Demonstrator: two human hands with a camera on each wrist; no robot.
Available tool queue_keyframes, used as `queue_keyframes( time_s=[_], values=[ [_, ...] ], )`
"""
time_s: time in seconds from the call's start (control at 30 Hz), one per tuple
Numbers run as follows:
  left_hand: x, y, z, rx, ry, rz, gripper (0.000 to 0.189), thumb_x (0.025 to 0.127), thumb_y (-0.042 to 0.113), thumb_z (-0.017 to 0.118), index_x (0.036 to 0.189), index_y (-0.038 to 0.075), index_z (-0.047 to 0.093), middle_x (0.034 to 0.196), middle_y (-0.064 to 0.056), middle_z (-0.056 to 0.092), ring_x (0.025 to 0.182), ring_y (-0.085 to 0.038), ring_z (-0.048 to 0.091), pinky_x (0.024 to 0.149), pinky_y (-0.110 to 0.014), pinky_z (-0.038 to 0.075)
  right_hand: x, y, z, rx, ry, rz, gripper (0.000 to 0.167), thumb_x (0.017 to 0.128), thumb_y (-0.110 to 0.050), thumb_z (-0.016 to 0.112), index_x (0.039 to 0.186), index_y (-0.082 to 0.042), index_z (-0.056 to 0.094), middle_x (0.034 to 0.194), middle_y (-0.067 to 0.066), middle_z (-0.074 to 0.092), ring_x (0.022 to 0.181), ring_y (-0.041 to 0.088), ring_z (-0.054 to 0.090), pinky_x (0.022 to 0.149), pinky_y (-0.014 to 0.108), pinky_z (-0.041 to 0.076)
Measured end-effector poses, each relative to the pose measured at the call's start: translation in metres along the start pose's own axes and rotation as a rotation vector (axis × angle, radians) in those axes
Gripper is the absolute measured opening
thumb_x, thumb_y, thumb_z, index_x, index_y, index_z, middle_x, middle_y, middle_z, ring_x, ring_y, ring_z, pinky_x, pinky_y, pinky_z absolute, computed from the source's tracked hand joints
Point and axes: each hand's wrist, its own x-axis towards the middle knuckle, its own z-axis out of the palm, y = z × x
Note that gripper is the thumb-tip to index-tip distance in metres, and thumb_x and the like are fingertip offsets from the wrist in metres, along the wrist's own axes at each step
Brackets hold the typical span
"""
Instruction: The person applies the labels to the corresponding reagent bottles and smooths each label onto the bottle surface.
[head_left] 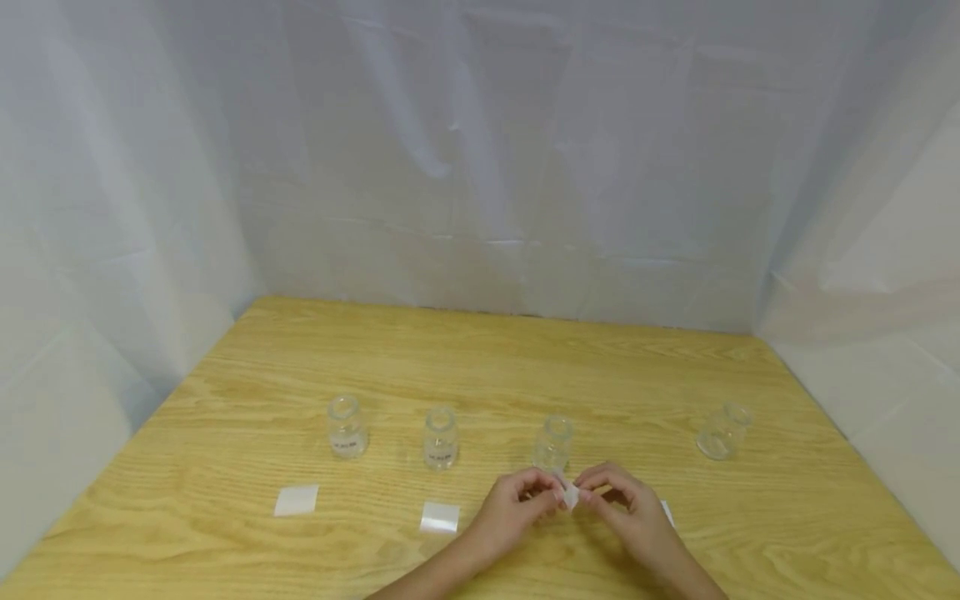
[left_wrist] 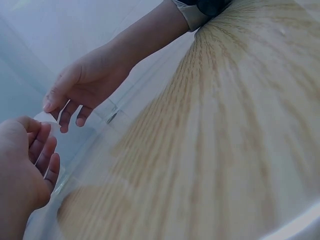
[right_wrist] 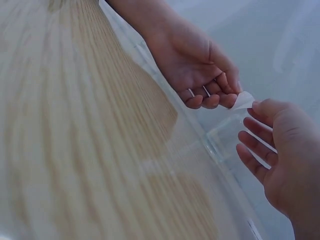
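Both hands meet in front of the third glass bottle (head_left: 553, 443), above the table. A small white paper label (head_left: 571, 497) spans the gap between them. My left hand (head_left: 517, 507) pinches its left edge between thumb and forefinger, and my right hand (head_left: 626, 508) pinches the other edge the same way. In the right wrist view the label (right_wrist: 243, 101) looks bent, with one side lifted. The other fingers of the right hand (right_wrist: 285, 145) are spread loosely. From the left wrist, only a sliver of the label (left_wrist: 46, 118) shows between the fingertips.
Two glass bottles with printed labels, one far left (head_left: 347, 429) and one nearer (head_left: 441, 440), stand in the row. A plain bottle (head_left: 723, 432) is at right. White paper pieces lie at left (head_left: 296, 500) and centre (head_left: 439, 517); another (head_left: 667, 512) is partly behind the right hand.
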Motion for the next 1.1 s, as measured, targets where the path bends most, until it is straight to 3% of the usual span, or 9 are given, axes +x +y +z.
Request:
queue_keyframes(
  time_s=[0.27,0.6,0.83,1.0,1.1],
  values=[
    [0.0022,0.0035,-0.0002,-0.124,0.14,-0.044,0.014,0.091,0.007,0.054,0.092,-0.006,0.059,0.079,-0.008,0.06,0.068,-0.013,0.053,0.059,-0.021,0.044,0.0011,0.0004,-0.0003,0.108,0.115,0.101,0.008,0.086,0.001,0.061,0.085,-0.006,0.063,0.091,0.006,0.061,0.084,0.01,0.055,0.064,0.028,0.05],
    [0.0024,0.0073,-0.0015,-0.192,0.284,-0.055,0.012,0.089,0.004,0.05,0.09,-0.007,0.055,0.076,-0.004,0.055,0.064,-0.012,0.052,0.059,-0.023,0.044,0.0016,-0.0002,-0.0021,0.219,0.146,0.068,0.011,0.084,0.011,0.056,0.085,0.002,0.062,0.09,0.008,0.06,0.082,0.009,0.053,0.059,0.026,0.049],
    [0.0027,0.0063,-0.0041,-0.2,0.36,-0.037,0.01,0.088,0.003,0.047,0.088,-0.005,0.053,0.073,-0.003,0.053,0.063,-0.013,0.05,0.057,-0.022,0.043,0.0037,-0.002,-0.0023,0.253,0.226,0.141,0.002,0.086,0.005,0.059,0.085,0.006,0.061,0.086,0.009,0.061,0.075,0.014,0.056,0.059,0.026,0.049],
    [0.0025,0.0073,-0.0049,-0.219,0.367,-0.054,0.008,0.088,0.003,0.047,0.088,-0.003,0.052,0.072,-0.003,0.052,0.064,-0.013,0.049,0.058,-0.021,0.041,0.0062,-0.0036,-0.0044,0.273,0.295,0.216,0.01,0.087,0.001,0.06,0.088,0.011,0.058,0.08,0.006,0.061,0.073,0.015,0.056,0.06,0.026,0.049],
    [0.0018,0.0074,-0.0045,-0.182,0.317,-0.05,0.008,0.087,0.002,0.049,0.085,-0.004,0.054,0.071,-0.002,0.051,0.063,-0.013,0.049,0.057,-0.021,0.041,0.007,-0.0037,-0.0059,0.297,0.337,0.268,0.013,0.088,-0.002,0.06,0.088,0.011,0.057,0.078,0.005,0.061,0.073,0.014,0.057,0.06,0.024,0.049]
  ],
)
